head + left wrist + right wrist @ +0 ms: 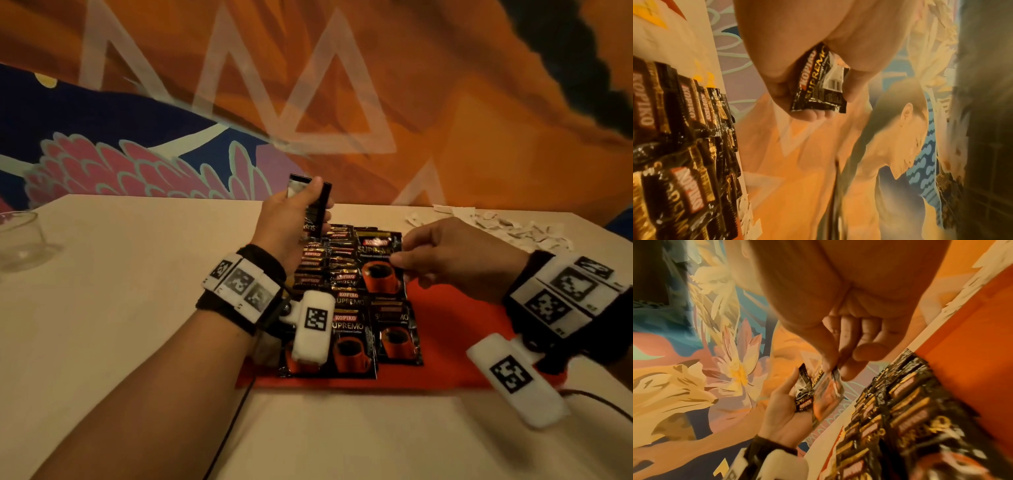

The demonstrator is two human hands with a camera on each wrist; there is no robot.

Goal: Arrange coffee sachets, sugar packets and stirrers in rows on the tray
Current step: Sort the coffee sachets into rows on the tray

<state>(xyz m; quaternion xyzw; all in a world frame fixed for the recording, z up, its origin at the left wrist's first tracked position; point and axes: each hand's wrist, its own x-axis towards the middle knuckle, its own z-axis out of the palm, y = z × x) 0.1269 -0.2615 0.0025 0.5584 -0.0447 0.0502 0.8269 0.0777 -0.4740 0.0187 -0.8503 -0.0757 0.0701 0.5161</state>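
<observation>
A red tray [455, 329] lies on the cream table, with black Kopiko coffee sachets [346, 301] overlapping in rows on its left half. My left hand [315, 205] grips a small stack of sachets [818, 87] upright above the tray's far left corner. My right hand [399, 258] pinches the edge of a single sachet [378, 263] between thumb and fingers, held just above the second row. In the right wrist view that single sachet [828, 392] hangs beside the left hand's stack [803, 395]. White sugar packets [496, 226] lie heaped at the back right. No stirrers show.
An empty glass cup [20, 240] stands at the table's far left. A painted mural wall rises right behind the table. The tray's right half [972, 353] is bare red. A black cable [596, 401] trails from my right wrist over the table's front.
</observation>
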